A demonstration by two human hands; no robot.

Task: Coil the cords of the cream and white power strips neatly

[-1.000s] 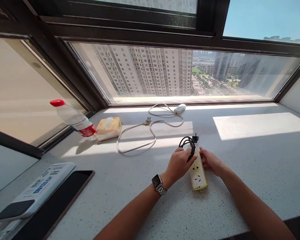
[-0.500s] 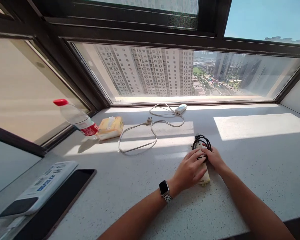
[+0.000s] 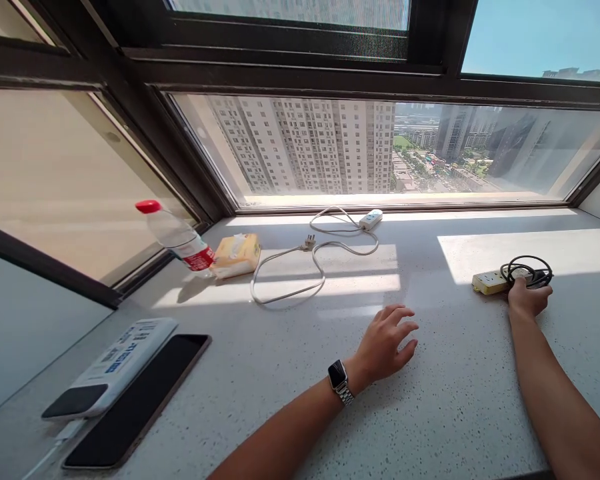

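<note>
Right hand (image 3: 529, 298) is out to the far right of the table (image 3: 290, 373), fingers curled against the near edge of the yellow power strip (image 3: 489, 281) and its coiled black cord (image 3: 526, 272); whether it truly clamps them or only rests on them I cannot tell, the fingertips being hidden. The strip lies flat in the sun patch, cord bundled on its right end, which keeps it compact and off the open middle. Left hand (image 3: 386, 341) hovers just over the bare table at centre, fingers spread and loosely bent, holding nothing, well apart from the right. Far centre: a white power strip (image 3: 371, 218) with its white cord (image 3: 300, 267) sprawled loose. Far left: water bottle (image 3: 177, 235) beside a tissue pack (image 3: 237, 253). Near left: phone (image 3: 139, 400), remote (image 3: 113, 363).
</note>
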